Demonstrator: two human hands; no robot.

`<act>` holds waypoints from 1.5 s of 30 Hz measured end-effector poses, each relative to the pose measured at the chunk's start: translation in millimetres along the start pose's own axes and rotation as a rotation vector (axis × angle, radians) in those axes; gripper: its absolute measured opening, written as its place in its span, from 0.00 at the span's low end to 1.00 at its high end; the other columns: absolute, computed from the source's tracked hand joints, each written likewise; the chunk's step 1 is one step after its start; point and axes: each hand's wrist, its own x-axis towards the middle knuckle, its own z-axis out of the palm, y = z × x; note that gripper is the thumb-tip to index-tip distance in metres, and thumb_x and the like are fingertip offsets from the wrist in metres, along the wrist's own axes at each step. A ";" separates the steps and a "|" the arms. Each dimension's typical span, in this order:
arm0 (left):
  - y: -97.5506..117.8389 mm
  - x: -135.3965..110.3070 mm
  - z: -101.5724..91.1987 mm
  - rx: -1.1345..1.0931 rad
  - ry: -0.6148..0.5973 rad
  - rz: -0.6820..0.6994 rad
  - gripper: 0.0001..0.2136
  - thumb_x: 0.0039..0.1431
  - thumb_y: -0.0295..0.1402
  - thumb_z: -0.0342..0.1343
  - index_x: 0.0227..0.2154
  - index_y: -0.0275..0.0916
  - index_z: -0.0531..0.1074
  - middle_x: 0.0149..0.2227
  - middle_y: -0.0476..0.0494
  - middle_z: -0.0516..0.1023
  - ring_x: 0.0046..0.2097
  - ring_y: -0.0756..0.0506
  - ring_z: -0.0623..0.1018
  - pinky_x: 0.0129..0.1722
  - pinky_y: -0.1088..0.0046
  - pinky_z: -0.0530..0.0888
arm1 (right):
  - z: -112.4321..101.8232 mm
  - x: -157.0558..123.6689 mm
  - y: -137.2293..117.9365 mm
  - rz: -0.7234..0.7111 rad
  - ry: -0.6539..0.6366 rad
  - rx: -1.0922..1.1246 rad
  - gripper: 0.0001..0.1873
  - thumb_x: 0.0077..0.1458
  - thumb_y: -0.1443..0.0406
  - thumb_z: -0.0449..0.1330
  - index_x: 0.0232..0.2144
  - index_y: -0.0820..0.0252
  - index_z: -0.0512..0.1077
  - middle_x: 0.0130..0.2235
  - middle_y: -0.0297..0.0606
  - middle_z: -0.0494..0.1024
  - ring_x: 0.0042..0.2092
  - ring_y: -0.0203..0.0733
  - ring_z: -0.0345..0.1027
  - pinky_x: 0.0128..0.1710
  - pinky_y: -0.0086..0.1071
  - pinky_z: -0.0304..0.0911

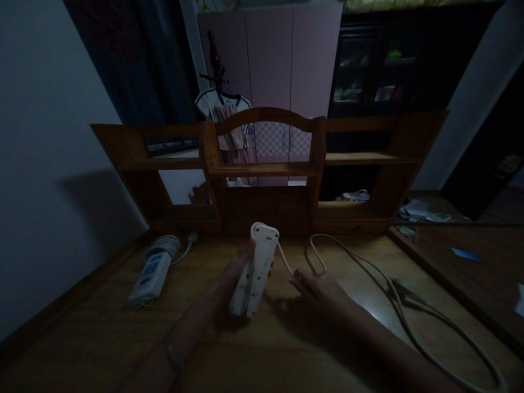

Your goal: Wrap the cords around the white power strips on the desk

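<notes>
A white power strip is held up over the wooden desk, its screwed underside facing me. My left hand is closed around its left side; fingertips show at its right edge. The strip's white cord bends round the top end and runs down to my right hand, whose fingers are pinched on it. Beyond that hand the cord loops back and trails in a long curve across the right of the desk. Left of my hands lies a second power strip, its cord coiled at the far end with the plug beside it.
A wooden shelf unit stands along the desk's back edge. On the right, a raised wooden edge borders a lower surface with a blue card and papers. A white wall rises on the left. The light is dim.
</notes>
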 end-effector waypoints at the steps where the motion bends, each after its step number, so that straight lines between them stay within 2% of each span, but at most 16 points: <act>1: -0.1 2.3 1.5 0.035 0.050 0.026 0.33 0.49 0.60 0.52 0.43 0.33 0.70 0.32 0.38 0.78 0.29 0.46 0.77 0.26 0.73 0.72 | 0.6 -0.4 1.1 -0.009 0.006 -0.058 0.13 0.66 0.58 0.46 0.37 0.57 0.66 0.24 0.32 0.70 0.24 0.34 0.63 0.25 0.28 0.45; 5: -4.7 9.0 6.0 0.168 0.154 0.142 0.29 0.50 0.57 0.54 0.41 0.34 0.70 0.31 0.39 0.78 0.27 0.47 0.77 0.25 0.73 0.72 | 0.5 -0.4 1.0 -0.040 0.061 -0.163 0.14 0.66 0.59 0.46 0.34 0.58 0.67 0.22 0.32 0.71 0.21 0.33 0.63 0.23 0.28 0.43; 10: -9.3 7.7 8.9 0.323 0.218 0.190 0.29 0.50 0.59 0.52 0.35 0.32 0.72 0.27 0.40 0.76 0.25 0.47 0.75 0.23 0.74 0.69 | -2.0 -1.1 -0.4 -0.116 0.119 -0.227 0.13 0.65 0.61 0.48 0.31 0.59 0.67 0.22 0.32 0.72 0.21 0.32 0.62 0.23 0.29 0.43; 13: -5.7 3.3 11.7 0.520 0.317 0.307 0.28 0.53 0.56 0.52 0.42 0.35 0.73 0.33 0.41 0.77 0.32 0.45 0.77 0.30 0.73 0.70 | -2.6 -1.3 0.4 -0.189 0.117 -0.263 0.11 0.65 0.63 0.48 0.33 0.59 0.68 0.25 0.33 0.73 0.23 0.33 0.64 0.24 0.30 0.44; 16: -1.8 1.0 15.0 0.764 0.366 0.452 0.26 0.58 0.51 0.50 0.55 0.43 0.65 0.48 0.42 0.75 0.47 0.41 0.75 0.45 0.68 0.70 | -2.3 -1.2 2.5 -0.232 0.086 -0.287 0.10 0.65 0.64 0.49 0.35 0.59 0.68 0.28 0.34 0.74 0.25 0.33 0.65 0.24 0.30 0.47; 18: -2.7 1.8 16.2 0.922 0.366 0.524 0.29 0.59 0.50 0.50 0.61 0.47 0.57 0.54 0.41 0.71 0.52 0.40 0.72 0.51 0.65 0.67 | -1.5 -1.4 3.9 -0.247 0.069 -0.307 0.09 0.65 0.65 0.49 0.36 0.59 0.68 0.29 0.34 0.74 0.25 0.33 0.65 0.25 0.30 0.48; 20: -6.9 3.5 15.8 1.088 0.361 0.586 0.32 0.59 0.51 0.50 0.63 0.46 0.52 0.53 0.38 0.70 0.52 0.40 0.72 0.51 0.64 0.67 | -0.4 -1.7 4.3 -0.275 0.067 -0.321 0.09 0.65 0.66 0.49 0.36 0.59 0.68 0.28 0.35 0.74 0.26 0.34 0.64 0.25 0.30 0.49; 24: -17.5 4.5 13.6 1.391 0.341 0.677 0.33 0.59 0.50 0.49 0.64 0.45 0.49 0.44 0.38 0.72 0.42 0.42 0.74 0.43 0.65 0.70 | -0.8 -2.1 3.1 -0.321 0.112 -0.345 0.11 0.65 0.64 0.49 0.32 0.59 0.68 0.26 0.35 0.72 0.26 0.34 0.64 0.25 0.31 0.49; 28: -21.1 2.2 13.7 1.600 0.339 0.722 0.32 0.60 0.47 0.50 0.65 0.50 0.47 0.43 0.41 0.69 0.42 0.43 0.71 0.43 0.66 0.70 | -10.1 -2.8 5.0 -0.320 0.167 -0.361 0.13 0.64 0.62 0.51 0.29 0.59 0.68 0.24 0.35 0.71 0.25 0.34 0.62 0.26 0.32 0.48; 34: -27.5 4.4 13.8 1.721 0.292 0.700 0.34 0.60 0.45 0.52 0.65 0.54 0.42 0.43 0.43 0.65 0.43 0.44 0.69 0.44 0.67 0.68 | -28.8 -3.8 9.9 -0.322 0.172 -0.338 0.13 0.64 0.61 0.52 0.28 0.58 0.68 0.26 0.36 0.71 0.26 0.36 0.61 0.27 0.33 0.47; 40: -35.5 4.0 19.9 1.767 0.207 0.671 0.36 0.58 0.45 0.53 0.65 0.55 0.40 0.43 0.43 0.65 0.43 0.42 0.68 0.44 0.65 0.67 | -34.1 -3.4 7.0 -0.374 0.140 -0.408 0.12 0.64 0.62 0.51 0.30 0.59 0.67 0.27 0.36 0.70 0.28 0.37 0.60 0.28 0.33 0.49; 45: -33.8 -0.5 25.5 1.750 0.088 0.696 0.35 0.60 0.43 0.52 0.65 0.55 0.39 0.46 0.41 0.65 0.47 0.41 0.67 0.47 0.62 0.66 | -46.8 -5.1 13.2 -0.336 0.190 -0.270 0.12 0.59 0.57 0.57 0.29 0.59 0.66 0.28 0.35 0.69 0.29 0.37 0.60 0.28 0.32 0.50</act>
